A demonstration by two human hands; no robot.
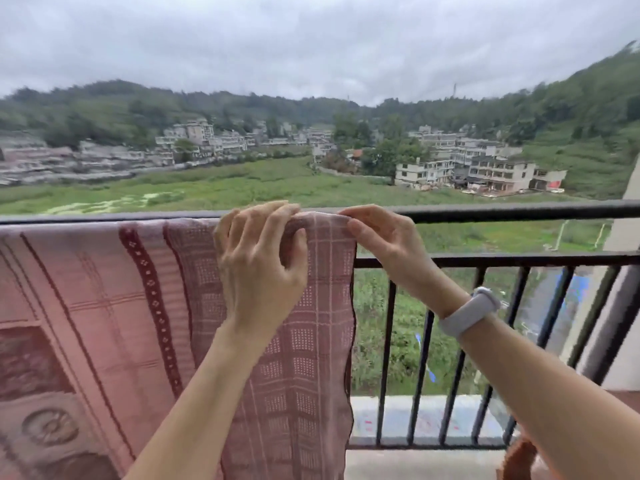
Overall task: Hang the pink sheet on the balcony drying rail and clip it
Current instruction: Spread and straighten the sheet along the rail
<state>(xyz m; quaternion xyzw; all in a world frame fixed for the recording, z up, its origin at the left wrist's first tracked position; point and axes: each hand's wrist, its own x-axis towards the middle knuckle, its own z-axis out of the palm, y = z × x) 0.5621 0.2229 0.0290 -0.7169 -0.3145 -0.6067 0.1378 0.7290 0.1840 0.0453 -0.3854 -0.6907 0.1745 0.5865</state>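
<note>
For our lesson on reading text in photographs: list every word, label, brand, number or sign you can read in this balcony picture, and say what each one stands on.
Readable text: none.
Pink sheet on the rail: woven patterns only, no lettering.
White wristband on the right wrist: no brand or number visible.
Distant buildings: a red patch on one wall, too small and blurred to tell whether it carries writing.

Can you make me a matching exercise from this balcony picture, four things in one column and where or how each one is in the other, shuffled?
Things:
1. pink patterned woven sheet
2. black metal balcony rail
3. white band on the wrist
4. left hand

States:
A. bare to the right of the hands
B. draped over the rail
C. worn on the right arm
D. fingers curled over the sheet's top fold

Pairs: 1-B, 2-A, 3-C, 4-D
</note>
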